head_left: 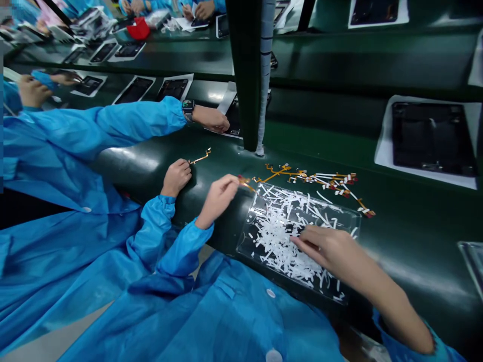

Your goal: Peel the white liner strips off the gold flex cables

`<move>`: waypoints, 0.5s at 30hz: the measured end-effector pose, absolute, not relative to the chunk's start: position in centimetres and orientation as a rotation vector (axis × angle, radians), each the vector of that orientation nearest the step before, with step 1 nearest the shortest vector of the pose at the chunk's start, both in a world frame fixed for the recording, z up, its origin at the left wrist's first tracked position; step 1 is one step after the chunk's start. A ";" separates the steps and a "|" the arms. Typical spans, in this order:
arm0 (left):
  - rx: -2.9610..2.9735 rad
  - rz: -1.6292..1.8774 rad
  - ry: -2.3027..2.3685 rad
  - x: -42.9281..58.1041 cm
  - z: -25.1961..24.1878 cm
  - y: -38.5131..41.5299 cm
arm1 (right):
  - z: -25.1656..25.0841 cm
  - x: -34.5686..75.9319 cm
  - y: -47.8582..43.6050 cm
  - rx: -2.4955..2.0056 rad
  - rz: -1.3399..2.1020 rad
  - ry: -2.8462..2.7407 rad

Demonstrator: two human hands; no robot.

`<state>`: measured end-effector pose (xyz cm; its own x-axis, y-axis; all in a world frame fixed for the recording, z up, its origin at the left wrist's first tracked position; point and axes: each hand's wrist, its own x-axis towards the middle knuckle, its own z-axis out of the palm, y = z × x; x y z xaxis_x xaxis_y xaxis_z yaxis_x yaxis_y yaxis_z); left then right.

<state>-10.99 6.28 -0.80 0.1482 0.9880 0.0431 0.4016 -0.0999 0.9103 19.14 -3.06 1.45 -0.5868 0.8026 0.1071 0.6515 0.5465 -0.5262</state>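
My left hand (219, 198) pinches an orange flex cable (247, 184) just past the far left corner of a clear plastic tray (241, 244). White paper-like strips (273, 234) lie heaped in that tray. Over the heap, my right hand (330, 246) has its thumb and fingers drawn together; whether a strip is between them I cannot make out. Behind the tray rests a loose row of orange flex cables (302, 174) with white and dark red ends.
A co-worker's hand (177, 177) at left holds another flex cable (200, 158); their watch-wearing arm (192, 111) reaches toward a dark panel. A green post (247, 75) rises behind the tray. Farther right, a black panel (432, 138) lies on white paper. Other people work at far left.
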 end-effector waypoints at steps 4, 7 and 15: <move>1.572 0.952 1.590 -17.4 -3.9 8.3 | 0.5 19.0 0.1 -1.276 0.500 -2.561; 1.555 0.977 1.760 -20.3 -5.0 8.6 | 0.5 17.7 4.4 -1.348 0.356 -2.662; 1.621 1.034 2.084 -22.3 -5.1 7.1 | -1.1 13.5 13.0 -1.196 0.006 -3.002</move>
